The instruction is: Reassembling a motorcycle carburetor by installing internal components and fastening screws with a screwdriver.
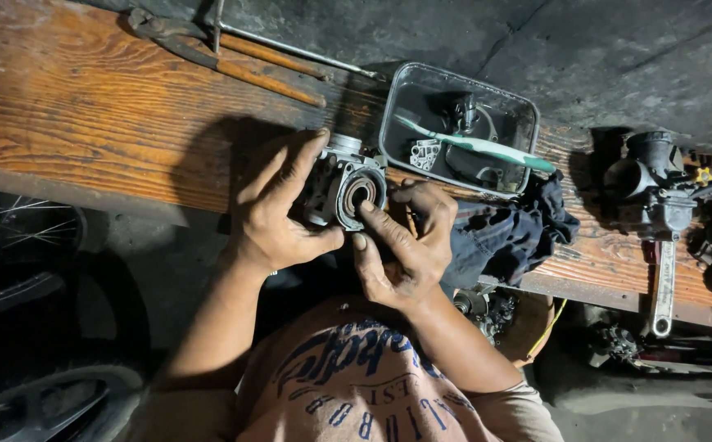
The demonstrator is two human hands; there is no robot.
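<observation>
Both hands are working a carburetor [343,190] held over the front edge of the wooden bench [85,123].

The left hand [278,209] is clamping around the body, while the right hand [405,241] is pressing fingertips [366,207] on its round bore. It looks like heavy, rigid cast metal, probably oily; gripping the whole body seems safest. Its far side is being hidden by the palm. Parts in the metal tray [519,110] under the toothbrush [474,146], beside the rag [507,233], are too dark to identify.
</observation>
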